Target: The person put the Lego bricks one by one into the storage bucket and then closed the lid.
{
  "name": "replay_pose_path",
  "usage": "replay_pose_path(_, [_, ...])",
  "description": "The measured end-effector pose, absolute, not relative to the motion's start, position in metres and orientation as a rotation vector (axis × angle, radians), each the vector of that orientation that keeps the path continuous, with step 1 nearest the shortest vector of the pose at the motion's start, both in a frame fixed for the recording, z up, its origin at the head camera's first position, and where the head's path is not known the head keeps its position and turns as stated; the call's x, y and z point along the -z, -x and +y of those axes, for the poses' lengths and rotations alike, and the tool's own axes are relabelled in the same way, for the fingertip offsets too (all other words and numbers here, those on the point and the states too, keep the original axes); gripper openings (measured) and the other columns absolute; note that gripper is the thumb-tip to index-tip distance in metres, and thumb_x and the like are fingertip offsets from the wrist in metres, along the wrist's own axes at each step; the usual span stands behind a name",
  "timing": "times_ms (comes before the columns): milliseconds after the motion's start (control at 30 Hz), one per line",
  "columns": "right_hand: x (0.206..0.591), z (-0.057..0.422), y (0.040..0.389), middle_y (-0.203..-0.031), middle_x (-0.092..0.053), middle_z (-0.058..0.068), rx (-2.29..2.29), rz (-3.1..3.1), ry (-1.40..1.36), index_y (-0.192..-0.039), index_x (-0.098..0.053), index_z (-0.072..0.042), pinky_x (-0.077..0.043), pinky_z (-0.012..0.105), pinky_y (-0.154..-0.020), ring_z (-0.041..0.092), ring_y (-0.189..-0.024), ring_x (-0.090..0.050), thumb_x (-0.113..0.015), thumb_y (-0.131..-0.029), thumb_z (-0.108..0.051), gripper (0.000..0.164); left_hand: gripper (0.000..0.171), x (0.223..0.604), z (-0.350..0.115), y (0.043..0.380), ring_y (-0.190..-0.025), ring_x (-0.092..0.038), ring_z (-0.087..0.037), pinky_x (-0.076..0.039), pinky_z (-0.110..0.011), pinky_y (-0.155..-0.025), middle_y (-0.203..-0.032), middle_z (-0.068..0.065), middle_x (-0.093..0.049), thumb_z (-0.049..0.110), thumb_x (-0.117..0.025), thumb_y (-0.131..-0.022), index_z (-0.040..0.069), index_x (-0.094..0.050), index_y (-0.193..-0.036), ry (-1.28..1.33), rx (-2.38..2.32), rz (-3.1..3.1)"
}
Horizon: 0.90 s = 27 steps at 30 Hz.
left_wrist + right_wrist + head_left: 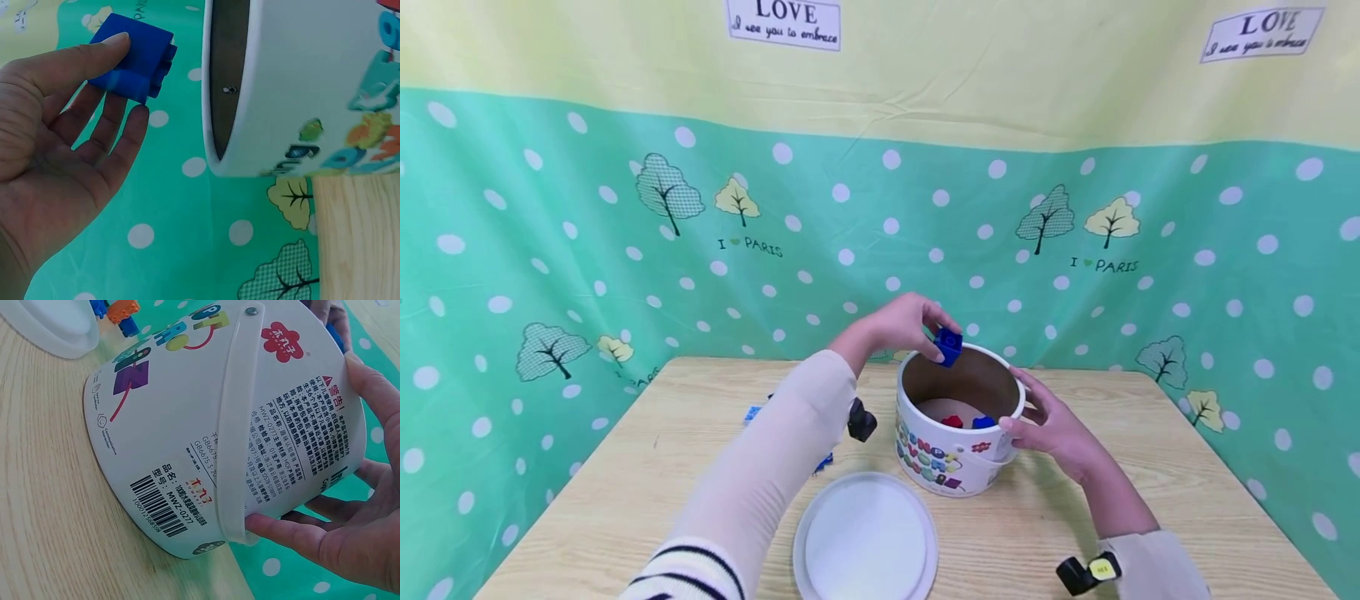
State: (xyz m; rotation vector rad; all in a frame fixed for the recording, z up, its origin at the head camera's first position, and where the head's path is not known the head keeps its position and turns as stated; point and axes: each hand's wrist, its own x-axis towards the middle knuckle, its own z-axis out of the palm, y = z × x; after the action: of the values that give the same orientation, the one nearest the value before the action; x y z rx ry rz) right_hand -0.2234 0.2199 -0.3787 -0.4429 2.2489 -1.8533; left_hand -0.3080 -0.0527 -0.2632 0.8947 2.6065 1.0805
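Observation:
My left hand pinches a blue building block between thumb and fingers, raised over the far left rim of a white bucket. In the left wrist view the studs of this block face the bucket's opening. A red block and another blue block lie inside on the bucket's floor. My right hand grips the bucket's right side near the rim. In the right wrist view its fingers spread round the printed wall, by the white handle.
A round white lid lies on the wooden table in front of the bucket. Several loose blocks, one orange, sit left of the bucket, partly behind my left arm. A green dotted curtain hangs behind the table.

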Motion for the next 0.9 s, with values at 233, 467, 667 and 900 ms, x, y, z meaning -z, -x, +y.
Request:
replay_pose_path(233, [0.38, 0.222, 0.226, -0.157, -0.015, 0.025, 1.831, 2.273, 0.427, -0.157, -0.014, -0.022, -0.051, 0.055, -0.09, 0.052, -0.137, -0.024, -0.07, -0.091, -0.023, 0.087, 0.039, 0.262, -0.034, 0.324, -0.094, -0.064, -0.01, -0.054, -0.023, -0.08, -0.099, 0.007, -0.071, 0.002, -0.082, -0.077, 0.017, -0.074, -0.112, -0.931, -1.04, 2.576])
replay_pose_path(467, [0.379, 0.22, 0.224, -0.157, -0.013, 0.026, 1.824, 2.268, 0.426, -0.158, -0.012, -0.022, -0.05, 0.056, -0.091, 0.053, -0.137, -0.024, -0.07, -0.091, -0.024, 0.088, 0.038, 0.261, -0.02, 0.333, -0.089, -0.066, -0.011, -0.054, -0.021, -0.078, -0.097, 0.003, -0.072, -0.001, -0.081, -0.076, 0.013, -0.074, -0.111, -0.913, -1.02, 2.519])
replay_pose_path(667, [0.378, 0.22, 0.224, -0.157, -0.013, 0.025, 1.824, 2.266, 0.424, -0.158, -0.011, -0.023, -0.05, 0.056, -0.09, 0.053, -0.137, -0.024, -0.07, -0.092, -0.024, 0.088, 0.039, 0.26, -0.011, 0.332, -0.089, -0.066, -0.011, -0.055, -0.021, -0.075, -0.097, 0.002, -0.072, -0.003, -0.081, -0.076, 0.011, -0.074, -0.111, -0.899, -0.964, 2.498])
replay_pose_path(900, [0.378, 0.218, 0.223, -0.156, -0.013, 0.027, 1.841, 2.25, 0.444, -0.158, -0.01, -0.02, -0.048, 0.059, -0.091, 0.054, -0.136, -0.024, -0.068, -0.092, -0.019, 0.087, 0.034, 0.261, -0.008, 0.334, -0.087, -0.067, -0.013, -0.055, -0.022, -0.075, -0.1, -0.001, -0.071, -0.004, -0.079, -0.077, 0.012, -0.075, -0.107, -0.86, -0.935, 2.526])
